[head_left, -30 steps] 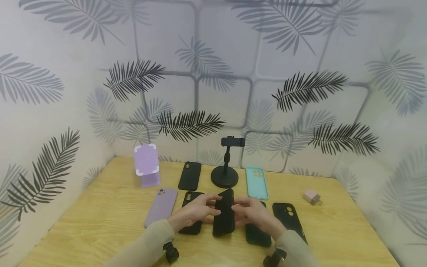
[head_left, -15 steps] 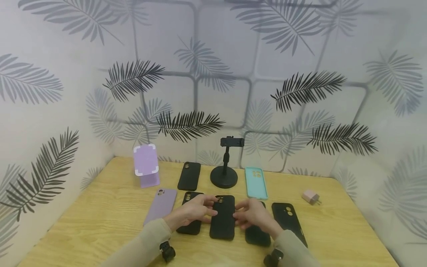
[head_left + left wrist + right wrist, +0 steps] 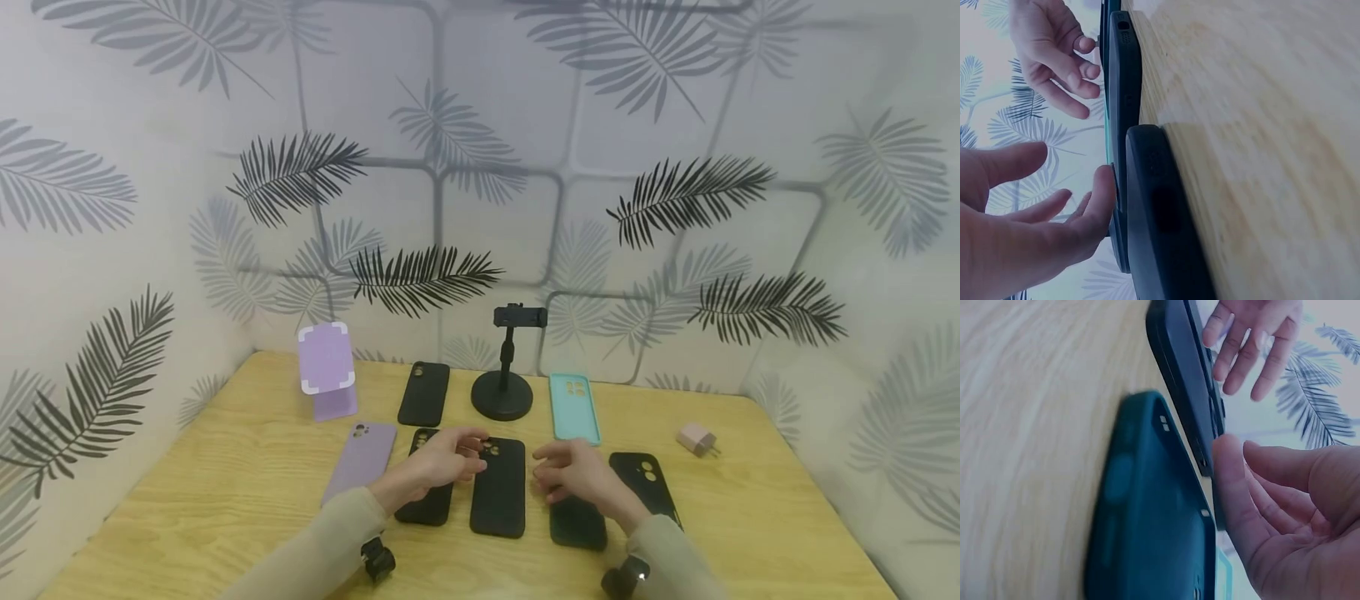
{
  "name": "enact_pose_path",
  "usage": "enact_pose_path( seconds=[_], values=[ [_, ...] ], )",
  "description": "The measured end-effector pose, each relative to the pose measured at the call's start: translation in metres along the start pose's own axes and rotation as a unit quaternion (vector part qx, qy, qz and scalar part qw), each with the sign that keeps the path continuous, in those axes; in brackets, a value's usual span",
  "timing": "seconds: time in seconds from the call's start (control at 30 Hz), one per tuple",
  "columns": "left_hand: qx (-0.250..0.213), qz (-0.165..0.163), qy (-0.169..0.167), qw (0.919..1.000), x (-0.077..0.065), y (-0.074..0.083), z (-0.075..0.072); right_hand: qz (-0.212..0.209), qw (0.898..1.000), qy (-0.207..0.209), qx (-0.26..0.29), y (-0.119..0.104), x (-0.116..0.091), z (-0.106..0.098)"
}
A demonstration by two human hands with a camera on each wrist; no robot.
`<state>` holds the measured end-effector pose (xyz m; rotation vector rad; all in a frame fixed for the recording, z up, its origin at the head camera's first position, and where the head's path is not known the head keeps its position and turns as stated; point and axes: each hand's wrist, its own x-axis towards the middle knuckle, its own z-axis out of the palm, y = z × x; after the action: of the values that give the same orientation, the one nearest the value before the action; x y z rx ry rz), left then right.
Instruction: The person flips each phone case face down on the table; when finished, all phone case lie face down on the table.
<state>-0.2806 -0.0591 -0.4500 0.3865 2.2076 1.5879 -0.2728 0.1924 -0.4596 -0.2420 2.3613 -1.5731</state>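
Observation:
A black phone case (image 3: pixel 498 492) lies back-up on the wooden table, its camera cutouts at the far end. At its left hovers my left hand (image 3: pixel 444 460), fingers loosely bent and gripping nothing, partly covering another black phone case (image 3: pixel 429 507). My right hand (image 3: pixel 579 473) is off to its right, over the dark green phone case (image 3: pixel 577 527), also without anything in its fingers. In the right wrist view the green case (image 3: pixel 1160 506) shows its hollow inside facing up. The left wrist view has both hands just above the row of cases, the left hand (image 3: pixel 1041 231) nearer.
A lilac case (image 3: pixel 363 458) lies left, a black case (image 3: pixel 424 393) and a turquoise case (image 3: pixel 575 408) behind, another black case (image 3: pixel 647 483) right. A black phone holder (image 3: pixel 504 396), a lilac stand (image 3: pixel 327 360) and a pink charger (image 3: pixel 697 439) stand farther back, before the wall.
The black case, held tilted up between both hands a second ago, was lowered flat onto the table. Both hands have since let go, the right one drawing away to the right.

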Motion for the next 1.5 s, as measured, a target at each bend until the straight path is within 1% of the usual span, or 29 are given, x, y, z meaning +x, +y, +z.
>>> enact_pose_path(
  seconds=[0.1,0.27,0.37,0.53,0.67,0.77,0.9,1.0,1.17,1.27,1.37,1.5],
  values=[
    [0.001,0.013,0.013,0.9998,0.004,0.001,0.004,-0.001,1.000,0.011,0.006,0.001,-0.006,-0.011],
    [-0.024,0.026,0.014,0.9993,0.011,0.005,0.014,-0.007,0.999,0.035,-0.009,0.006,-0.020,-0.029],
    [-0.048,0.027,0.005,0.9985,0.013,0.008,0.022,-0.012,0.999,0.050,-0.018,0.010,-0.027,-0.039],
    [-0.082,0.022,-0.025,0.9961,0.015,0.011,0.039,-0.018,0.998,0.062,-0.016,0.019,-0.039,-0.053],
    [-0.096,0.023,-0.046,0.9941,0.018,0.013,0.051,-0.023,0.997,0.056,-0.051,0.024,-0.045,-0.062],
    [-0.099,0.017,-0.060,0.9931,0.020,0.015,0.059,-0.012,0.997,0.046,-0.068,0.027,-0.048,-0.065],
    [-0.092,0.002,-0.072,0.9932,0.021,0.017,0.069,0.006,0.998,0.034,-0.055,0.028,-0.049,-0.064],
    [-0.087,-0.011,-0.074,0.9934,0.024,0.018,0.073,0.008,0.998,0.028,-0.048,0.028,-0.048,-0.065],
    [-0.080,-0.017,-0.072,0.9941,0.028,0.019,0.078,0.009,0.998,0.019,-0.051,0.028,-0.051,-0.063],
    [-0.083,-0.017,-0.070,0.9940,0.028,0.022,0.078,0.005,0.999,0.015,-0.036,0.027,-0.050,-0.061],
    [-0.096,-0.017,-0.067,0.9930,0.027,0.024,0.078,0.008,1.000,0.010,-0.020,0.027,-0.049,-0.061],
    [-0.128,-0.023,-0.052,0.9902,0.026,0.025,0.077,0.019,1.000,0.002,-0.003,0.025,-0.049,-0.060]
  ],
)
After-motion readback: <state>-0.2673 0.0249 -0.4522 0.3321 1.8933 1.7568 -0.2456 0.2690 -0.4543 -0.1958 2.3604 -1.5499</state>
